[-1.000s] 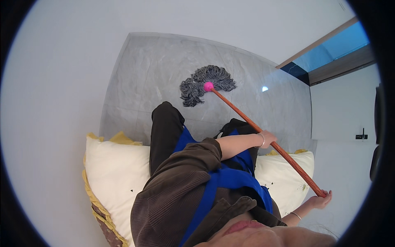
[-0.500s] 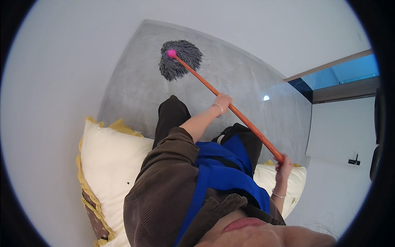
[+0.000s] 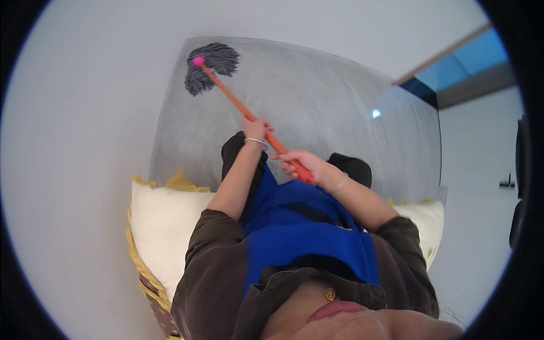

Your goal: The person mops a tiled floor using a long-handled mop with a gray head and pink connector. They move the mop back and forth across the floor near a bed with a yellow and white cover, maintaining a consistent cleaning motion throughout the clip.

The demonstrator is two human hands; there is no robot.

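A string mop [image 3: 241,108] with an orange-red handle slants from near my lap up to the far left of the floor. Its dark grey strands [image 3: 218,59] spread out flat on the floor around a pink knob [image 3: 198,61]. Partway along the handle, my left hand [image 3: 256,128] is closed round it. My right hand [image 3: 303,165] grips the handle close to its near end, with the thumb side upward and some fingers loosely extended. A bracelet circles each wrist.
Grey shiny floor [image 3: 317,90] lies ahead, bounded by white walls [image 3: 96,113]. Cream cushions with yellow frills [image 3: 170,221] are on both sides of me. At the right are a white door [image 3: 476,170] with a black handle [image 3: 508,185] and a blue-lit opening [image 3: 464,62].
The mop head has shifted left, toward the far left corner. Both hands have moved left, the right one farther, so they now sit closer together near the handle's end.
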